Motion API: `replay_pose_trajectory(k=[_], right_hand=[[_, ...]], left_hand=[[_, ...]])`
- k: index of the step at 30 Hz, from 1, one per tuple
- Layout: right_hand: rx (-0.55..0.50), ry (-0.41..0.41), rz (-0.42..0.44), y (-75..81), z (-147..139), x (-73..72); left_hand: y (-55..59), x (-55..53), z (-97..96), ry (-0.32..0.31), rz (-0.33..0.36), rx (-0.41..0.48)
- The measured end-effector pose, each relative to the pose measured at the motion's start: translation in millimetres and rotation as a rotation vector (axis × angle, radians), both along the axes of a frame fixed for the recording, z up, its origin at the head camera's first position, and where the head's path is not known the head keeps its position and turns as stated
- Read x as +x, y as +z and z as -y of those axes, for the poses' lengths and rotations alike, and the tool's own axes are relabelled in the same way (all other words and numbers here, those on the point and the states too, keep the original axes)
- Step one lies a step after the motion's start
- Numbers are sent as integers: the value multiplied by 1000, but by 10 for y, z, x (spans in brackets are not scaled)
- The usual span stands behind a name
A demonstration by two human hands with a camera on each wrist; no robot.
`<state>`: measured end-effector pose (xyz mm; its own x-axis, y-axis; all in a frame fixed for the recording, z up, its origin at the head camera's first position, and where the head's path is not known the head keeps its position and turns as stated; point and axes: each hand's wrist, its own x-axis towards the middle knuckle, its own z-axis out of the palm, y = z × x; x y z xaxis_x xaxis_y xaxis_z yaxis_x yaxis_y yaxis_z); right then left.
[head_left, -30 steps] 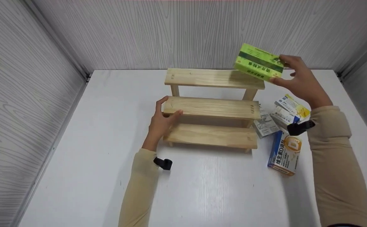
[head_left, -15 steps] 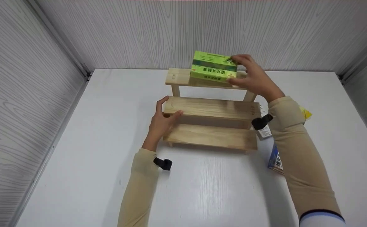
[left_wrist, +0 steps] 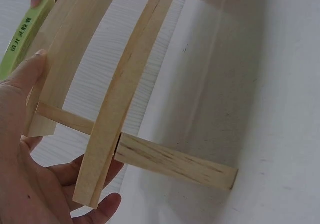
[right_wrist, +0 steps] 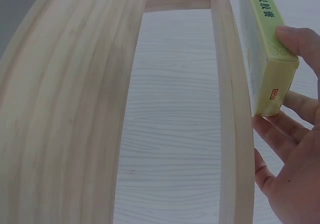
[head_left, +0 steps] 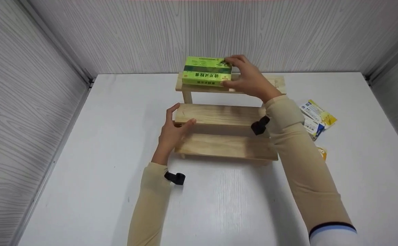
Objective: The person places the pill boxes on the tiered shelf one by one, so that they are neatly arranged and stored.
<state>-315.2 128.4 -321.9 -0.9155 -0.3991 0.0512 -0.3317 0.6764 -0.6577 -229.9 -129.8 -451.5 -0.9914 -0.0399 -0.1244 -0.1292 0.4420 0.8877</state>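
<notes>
Broadly, a white table (head_left: 226, 205) spreads out under my arms, with a grey wood-grain wall (head_left: 219, 37) standing along its far edge. Across the middle of the table sits a three-tier wooden stand (head_left: 226, 145), its lowest board on the near side and its highest on the far side. My two beige sleeves come in from the near edge: the right sleeve (head_left: 304, 160) slants over the stand's right end, and the left sleeve (head_left: 152, 201) runs up toward its left end.

With my right hand (head_left: 251, 78) I hold the right end of a carton, thumb on the near side and fingers on the far side. My left hand (head_left: 171, 133) grips the left end of the middle board, the thumb on its near edge and a fingertip at its far left corner.

That carton is a green Qingkailing capsule box (head_left: 207, 71), lying broad face up at the left part of the top board; I cannot tell whether its underside touches the wood. Its lettering reads upside down from my side.

To the right of the stand lie a yellow-and-white box (head_left: 318, 112) and, just nearer, a white-and-blue box (head_left: 313, 127), partly covered by my sleeve. Smaller again are the black wrist devices, one on the right cuff (head_left: 260, 125) and one on the left (head_left: 175, 178). Smallest is an orange patch (head_left: 323, 153) peeking out past my right sleeve.
</notes>
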Motion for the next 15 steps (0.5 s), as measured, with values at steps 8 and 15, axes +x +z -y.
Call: replay_pose_trajectory(k=[8, 15], right_hand=[[31, 28, 7, -60, 156, -10], [57, 39, -19, -96, 238, -5]], left_hand=[[1, 11, -28, -5, -12, 1], [2, 15, -14, 6, 10, 3]])
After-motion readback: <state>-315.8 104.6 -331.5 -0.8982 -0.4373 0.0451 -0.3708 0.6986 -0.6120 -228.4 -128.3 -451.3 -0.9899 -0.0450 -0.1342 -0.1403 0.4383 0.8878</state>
